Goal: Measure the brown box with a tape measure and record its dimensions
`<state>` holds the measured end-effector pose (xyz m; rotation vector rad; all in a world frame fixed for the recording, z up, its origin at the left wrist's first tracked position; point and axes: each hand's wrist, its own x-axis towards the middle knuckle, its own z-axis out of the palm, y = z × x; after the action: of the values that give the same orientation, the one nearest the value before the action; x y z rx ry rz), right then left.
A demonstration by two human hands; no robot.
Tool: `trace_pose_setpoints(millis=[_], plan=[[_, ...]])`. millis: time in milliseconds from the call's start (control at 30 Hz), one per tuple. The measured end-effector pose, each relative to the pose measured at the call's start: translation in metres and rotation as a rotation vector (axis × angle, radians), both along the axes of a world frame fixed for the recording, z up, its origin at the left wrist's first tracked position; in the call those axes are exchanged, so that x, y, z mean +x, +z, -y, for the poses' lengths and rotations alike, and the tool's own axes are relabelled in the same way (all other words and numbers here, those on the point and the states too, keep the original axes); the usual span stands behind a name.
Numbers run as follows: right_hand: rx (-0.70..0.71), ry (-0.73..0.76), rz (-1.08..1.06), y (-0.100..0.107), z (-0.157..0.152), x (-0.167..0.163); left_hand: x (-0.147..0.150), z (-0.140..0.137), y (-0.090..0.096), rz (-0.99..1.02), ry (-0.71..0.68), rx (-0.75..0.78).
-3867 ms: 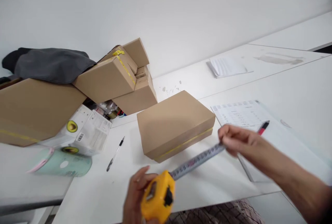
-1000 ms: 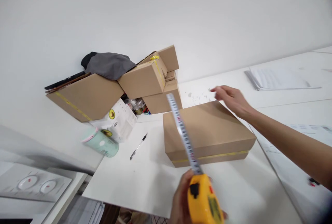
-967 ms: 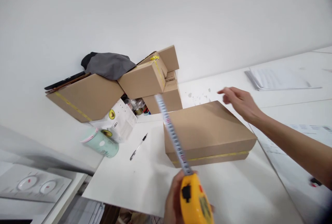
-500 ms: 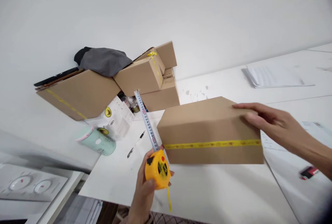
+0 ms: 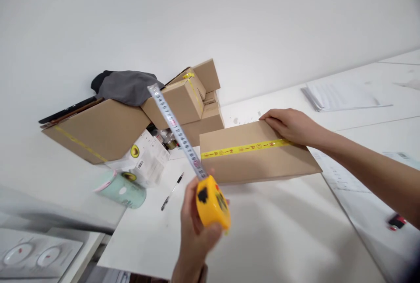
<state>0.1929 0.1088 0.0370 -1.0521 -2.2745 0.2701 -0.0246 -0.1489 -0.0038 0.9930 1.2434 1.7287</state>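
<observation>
A white bench (image 5: 141, 243) runs along the wall, carrying everything on it; brown cartons (image 5: 177, 106) are piled at its far left, a dark grey cloth (image 5: 126, 88) draped over them; nearer the middle is the taped box (image 5: 246, 162), tilted so that the face with the yellow strip turns toward the camera, though whether its underside sits flat I cannot tell; the right hand (image 5: 290, 126) has its grip closed over the box's far upper edge, fingers bent; a white carton with avocado prints (image 5: 147, 156) and a mint cylinder (image 5: 124, 193) lie left of it; the left hand (image 5: 197, 232) has its grip wrapped round the yellow tape measure (image 5: 211, 204), whose blade (image 5: 179, 132) sticks out up and leftward beside the box, contact unclear; a pen (image 5: 173, 191) lies left of that hand.
</observation>
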Motion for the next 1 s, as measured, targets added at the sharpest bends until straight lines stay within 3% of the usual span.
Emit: trace_pose_setpoints(millis=[133, 233, 333, 467, 833, 1000], plan=[[0.077, -0.01, 0.035, -0.005, 0.001, -0.012, 0.043, 0.008, -0.019, 0.239, -0.33, -0.126], [0.089, -0.02, 0.044, -0.01, 0.003, -0.012, 0.063, 0.005, -0.04, 0.357, -0.455, -0.234], [0.161, 0.003, 0.09, -0.011, 0.004, -0.009, 0.072, 0.003, -0.055, 0.44, -0.488, -0.307], [0.274, 0.068, 0.166, -0.009, 0.005, -0.007, 0.074, 0.009, -0.062, 0.532, -0.537, -0.466], [0.374, 0.18, 0.272, -0.008, 0.006, -0.007, 0.092, 0.02, -0.071, 0.686, -0.466, -0.531], [0.358, 0.183, 0.246, -0.008, 0.01, -0.006, 0.097, 0.021, -0.081, 0.609, -0.455, -0.569]])
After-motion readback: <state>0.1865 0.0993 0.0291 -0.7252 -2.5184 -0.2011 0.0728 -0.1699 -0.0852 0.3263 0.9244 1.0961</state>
